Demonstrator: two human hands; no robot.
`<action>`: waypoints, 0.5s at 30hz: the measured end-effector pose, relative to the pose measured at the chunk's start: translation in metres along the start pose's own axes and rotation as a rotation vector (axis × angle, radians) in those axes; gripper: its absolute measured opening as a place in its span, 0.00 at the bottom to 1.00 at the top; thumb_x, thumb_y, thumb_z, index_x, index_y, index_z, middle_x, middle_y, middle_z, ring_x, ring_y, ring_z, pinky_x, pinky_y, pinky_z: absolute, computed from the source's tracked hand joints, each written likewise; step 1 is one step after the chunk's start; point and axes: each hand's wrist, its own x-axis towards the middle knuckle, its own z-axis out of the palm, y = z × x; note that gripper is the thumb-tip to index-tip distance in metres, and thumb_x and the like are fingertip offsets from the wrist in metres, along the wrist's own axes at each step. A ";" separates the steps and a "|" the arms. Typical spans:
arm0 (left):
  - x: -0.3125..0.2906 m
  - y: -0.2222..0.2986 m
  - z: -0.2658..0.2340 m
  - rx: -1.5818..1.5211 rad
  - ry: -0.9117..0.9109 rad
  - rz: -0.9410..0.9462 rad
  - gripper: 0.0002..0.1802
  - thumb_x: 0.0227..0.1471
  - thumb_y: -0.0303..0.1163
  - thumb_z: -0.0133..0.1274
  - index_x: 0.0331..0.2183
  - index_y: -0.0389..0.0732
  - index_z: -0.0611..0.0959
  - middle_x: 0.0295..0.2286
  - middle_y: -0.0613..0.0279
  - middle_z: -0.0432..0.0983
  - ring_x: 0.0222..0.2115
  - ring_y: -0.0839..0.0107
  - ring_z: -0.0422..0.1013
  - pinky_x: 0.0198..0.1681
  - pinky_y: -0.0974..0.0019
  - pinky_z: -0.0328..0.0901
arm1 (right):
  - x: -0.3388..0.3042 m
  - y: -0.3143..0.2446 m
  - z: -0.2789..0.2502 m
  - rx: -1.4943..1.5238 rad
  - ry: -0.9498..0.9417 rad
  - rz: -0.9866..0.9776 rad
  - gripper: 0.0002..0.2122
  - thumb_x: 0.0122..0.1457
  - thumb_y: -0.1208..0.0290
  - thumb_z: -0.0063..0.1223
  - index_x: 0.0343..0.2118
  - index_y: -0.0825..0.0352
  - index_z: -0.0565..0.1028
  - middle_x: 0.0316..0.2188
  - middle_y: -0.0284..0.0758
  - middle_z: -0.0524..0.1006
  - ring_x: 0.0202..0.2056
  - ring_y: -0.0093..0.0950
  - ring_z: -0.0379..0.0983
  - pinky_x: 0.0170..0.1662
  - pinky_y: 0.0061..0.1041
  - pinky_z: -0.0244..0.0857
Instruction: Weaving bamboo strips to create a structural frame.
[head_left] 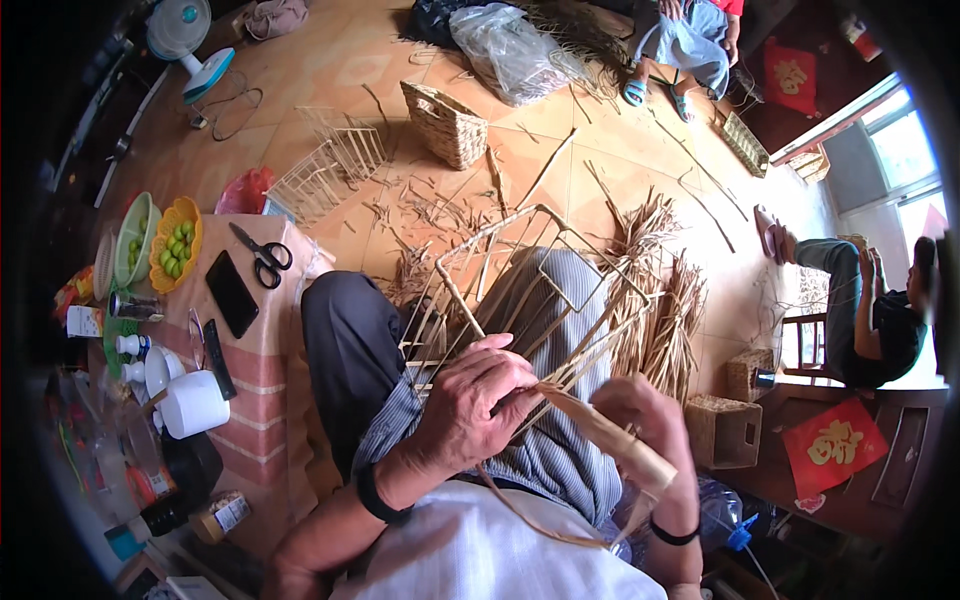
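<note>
On my lap rests an open basket frame [462,290] of thin rods, its rim partly wrapped in tan fibre. My left hand [478,395] is closed at the near edge of the frame, pinching a flat dried plant strip [610,432] against it. The strip runs from those fingers to my right hand [655,415], then loops down in front of my shirt. My right hand is curled against the strip, slightly blurred, and its fingertips are partly hidden.
Bundles of dried stalks [660,320] lie beyond my right knee. A woven basket [447,125] and a bare frame [325,180] stand on the floor. Scissors [265,255], a phone [232,293] and fruit bowls [176,245] sit on the left table. Two people [880,300] [690,45] sit nearby.
</note>
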 end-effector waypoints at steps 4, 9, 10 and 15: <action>0.001 0.000 -0.002 -0.016 -0.017 -0.023 0.09 0.59 0.33 0.67 0.35 0.39 0.83 0.33 0.56 0.85 0.37 0.52 0.82 0.59 0.44 0.74 | 0.024 0.023 0.041 -0.207 0.193 -0.170 0.18 0.55 0.79 0.74 0.46 0.66 0.78 0.33 0.32 0.82 0.30 0.21 0.81 0.30 0.23 0.74; 0.001 0.001 -0.004 0.000 -0.005 -0.012 0.10 0.57 0.30 0.68 0.35 0.38 0.82 0.32 0.57 0.84 0.36 0.53 0.82 0.58 0.44 0.74 | 0.054 0.004 0.034 -0.460 0.102 -0.524 0.13 0.53 0.77 0.76 0.40 0.64 0.81 0.30 0.33 0.81 0.26 0.29 0.81 0.27 0.26 0.73; 0.001 0.002 -0.001 0.001 0.004 -0.010 0.09 0.56 0.29 0.68 0.35 0.38 0.82 0.32 0.57 0.83 0.36 0.52 0.82 0.58 0.45 0.74 | 0.061 -0.001 0.028 -0.497 0.113 -0.533 0.12 0.53 0.77 0.76 0.39 0.64 0.82 0.30 0.34 0.81 0.26 0.30 0.81 0.27 0.27 0.73; 0.002 0.009 0.002 0.061 -0.025 0.014 0.10 0.55 0.22 0.65 0.38 0.37 0.80 0.34 0.53 0.82 0.37 0.51 0.81 0.55 0.48 0.75 | 0.118 -0.006 0.015 -0.927 0.186 -0.536 0.05 0.56 0.73 0.66 0.28 0.65 0.79 0.21 0.40 0.77 0.22 0.42 0.76 0.30 0.40 0.71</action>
